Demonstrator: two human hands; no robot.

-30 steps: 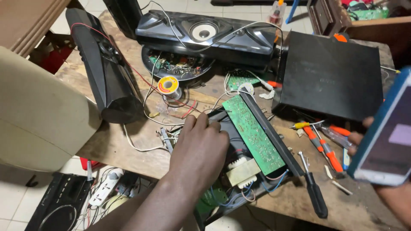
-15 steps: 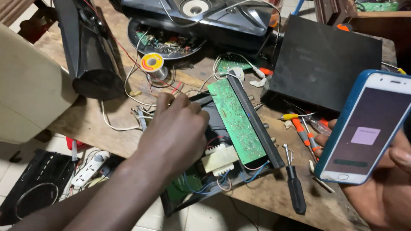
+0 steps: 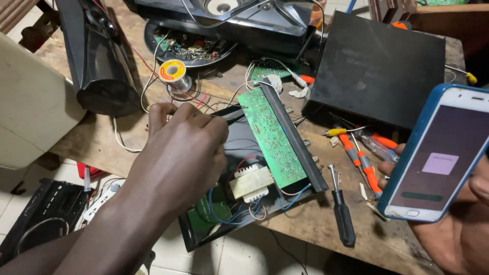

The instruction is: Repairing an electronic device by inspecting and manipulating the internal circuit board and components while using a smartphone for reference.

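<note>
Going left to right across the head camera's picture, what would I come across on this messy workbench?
Black speaker → solder spool → left hand → green circuit board → black-handled screwdriver → orange-handled screwdrivers → phone in the right hand.

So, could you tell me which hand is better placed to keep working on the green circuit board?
The left hand: it rests on the open chassis right beside the green board, fingers by its edge. The right hand is off at the table's far side and holds a phone.
</note>
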